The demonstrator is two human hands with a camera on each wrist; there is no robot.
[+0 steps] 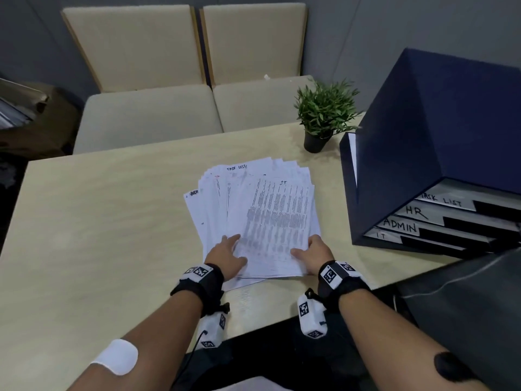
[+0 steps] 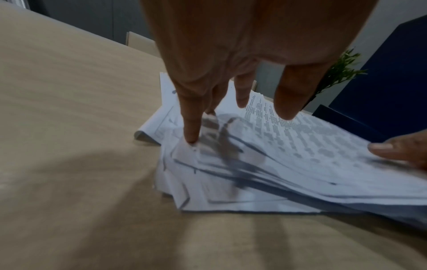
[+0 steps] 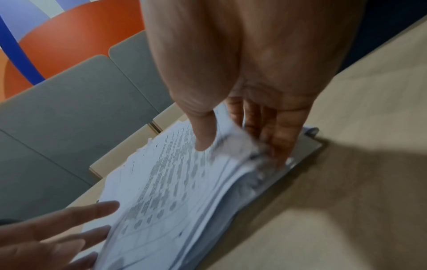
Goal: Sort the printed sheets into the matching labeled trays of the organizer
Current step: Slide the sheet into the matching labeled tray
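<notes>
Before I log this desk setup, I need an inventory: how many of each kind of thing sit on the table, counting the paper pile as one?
Paper pile: 1
Potted plant: 1
Organizer: 1, with 4 labeled trays
Total: 3 things on the table, with the left hand and right hand on the pile.

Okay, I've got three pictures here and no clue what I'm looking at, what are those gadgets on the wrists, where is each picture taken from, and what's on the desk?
A person wears three cameras: one on the head, looking down, and one strapped to each wrist, looking along the fingers. On the table lies a fanned pile of printed sheets. The left hand rests on its near left part with fingers straight. The right hand grips the near right edge, thumb on top, fingers underneath. At the right stands a dark blue organizer with trays labeled TASK LIST, HR, ADMIN and IT. A small potted plant stands behind the pile.
</notes>
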